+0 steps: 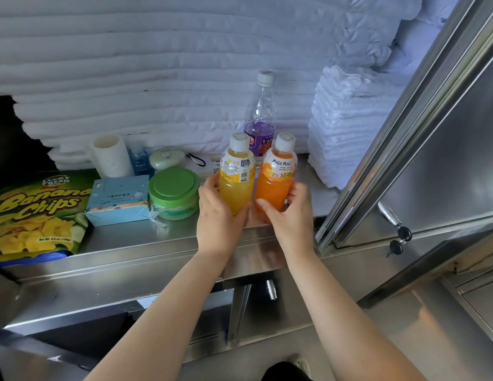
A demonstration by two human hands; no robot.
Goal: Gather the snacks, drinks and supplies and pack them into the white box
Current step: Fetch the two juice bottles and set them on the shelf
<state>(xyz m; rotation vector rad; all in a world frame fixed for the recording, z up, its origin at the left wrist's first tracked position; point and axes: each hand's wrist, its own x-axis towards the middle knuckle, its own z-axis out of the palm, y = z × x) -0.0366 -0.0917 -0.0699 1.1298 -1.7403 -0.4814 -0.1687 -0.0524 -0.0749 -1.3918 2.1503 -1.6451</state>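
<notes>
While nothing here shows as packed, you have a hand round each drink: your left hand [216, 215] wraps the lower body of the yellow juice bottle [237, 177], and your right hand [288, 220] curls round the orange juice bottle [277, 180], thumb across its front. Both bottles are upright, side by side, close to touching, near the front lip of the steel shelf [130, 239]; cannot tell whether their bases are off it. White box not in view. Left to gather, by the look of it: purple bottle [260, 116] just behind the pair, green-lidded tub [174, 192] just beside your left hand, blue carton [117, 202], banana chips bag [39, 213], paper roll [112, 156] and small blue bottle [141, 160] at the back. Room: open toward you over the shelf lip. Tight sideways, with the tub on the left, stacked towels [341, 127] and the slanting steel door frame [405, 138] on the right. Drawing straight back looks safest.
</notes>
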